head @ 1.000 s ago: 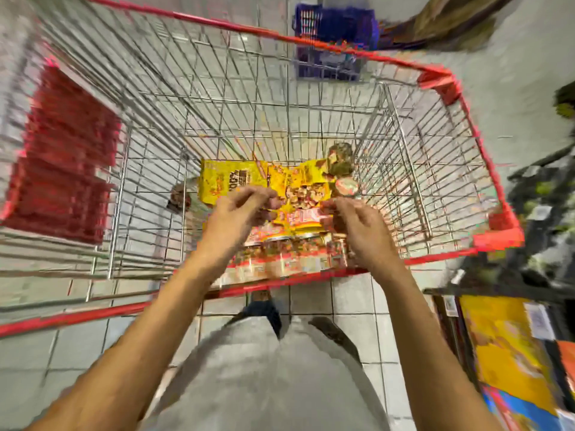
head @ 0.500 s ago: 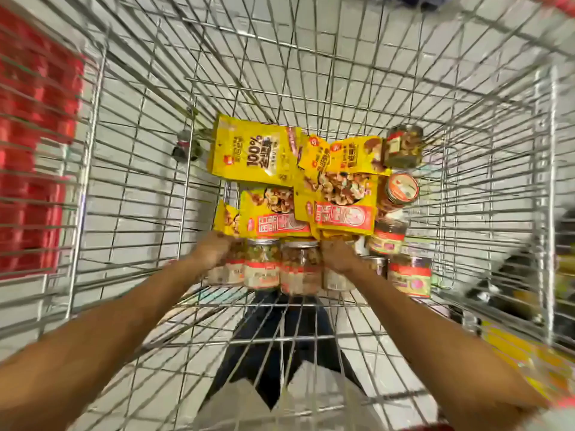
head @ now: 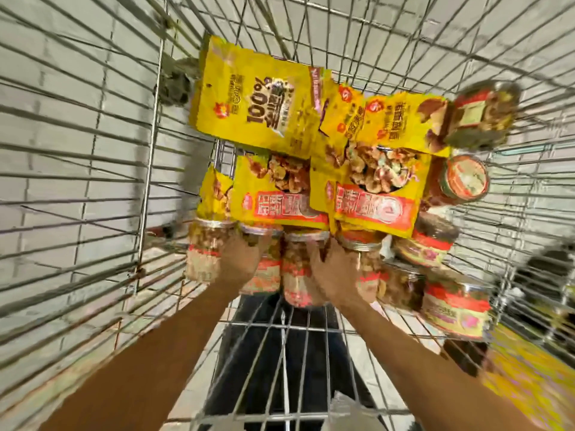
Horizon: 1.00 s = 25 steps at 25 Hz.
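Observation:
I look down into a wire shopping cart [head: 149, 181]. Several yellow snack bags lie on its floor, a large one [head: 258, 101] at the far end and two with red bands [head: 373, 194] nearer me. A row of clear nut jars with red labels lies at the near end. My left hand [head: 242, 262] lies over the second jar from the left [head: 264, 275], fingers curled toward its lid. My right hand [head: 336, 275] grips the fourth jar [head: 367, 262], with its thumb against the middle jar [head: 295, 284]. The picture is blurred.
More jars lie along the cart's right side: one near me [head: 454, 303], one on its side showing its lid [head: 463, 178], and one at the far right [head: 485, 113]. Cart walls close in on all sides. Grey floor tiles show through the wire; yellow packets [head: 529, 381] sit outside, lower right.
A second ago both hands held a yellow bag above the cart. They have since dropped inside and moved onto the row of jars. The view has come much closer to the goods.

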{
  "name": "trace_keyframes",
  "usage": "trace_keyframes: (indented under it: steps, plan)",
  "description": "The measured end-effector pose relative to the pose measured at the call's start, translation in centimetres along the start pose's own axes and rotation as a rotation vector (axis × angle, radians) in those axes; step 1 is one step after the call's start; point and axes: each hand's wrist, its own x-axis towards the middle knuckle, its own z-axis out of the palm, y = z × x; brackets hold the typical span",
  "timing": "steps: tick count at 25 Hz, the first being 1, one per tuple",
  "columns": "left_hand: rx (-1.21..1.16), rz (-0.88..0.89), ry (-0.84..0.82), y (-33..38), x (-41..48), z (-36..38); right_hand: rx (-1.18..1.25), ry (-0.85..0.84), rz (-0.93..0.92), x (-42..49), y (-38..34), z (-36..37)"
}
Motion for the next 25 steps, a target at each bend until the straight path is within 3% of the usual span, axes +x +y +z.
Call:
trace_keyframes:
  steps: [2,6,8,10,12,16,19,21,25]
  plan:
    - [0.093,0.020,-0.032,-0.5,0.8,0.6,0.022,-0.100,0.123,1.8,0.0,-0.1]
    - [0.012,0.016,0.054,0.3,1.4,-0.7,0.827,-0.409,0.425,3.4,-0.3,-1.2]
    - [0.079,0.091,-0.047,0.8,0.9,-1.2,1.032,-0.496,0.478,2.8,-0.2,-1.0]
    - [0.187,0.164,-0.188,1.0,0.5,0.1,1.063,-0.473,0.475,2.9,0.0,-1.4]
    - [0.146,0.150,-0.220,0.5,0.1,1.9,1.068,-0.416,0.484,3.3,0.5,-2.8]
    - [-0.101,0.104,-0.098,-1.1,0.8,3.4,1.129,-0.450,0.507,4.4,1.9,-5.5]
    - [-0.104,0.050,-0.042,-2.1,1.6,3.6,1.116,-0.469,0.506,4.9,2.5,-6.9]
    - [-0.172,0.053,-0.132,-2.2,2.1,3.1,1.129,-0.497,0.476,4.4,2.1,-7.7]
    - [-0.287,-0.016,-0.492,0.4,1.3,-0.7,1.105,-0.437,0.413,3.6,-0.3,-10.6]
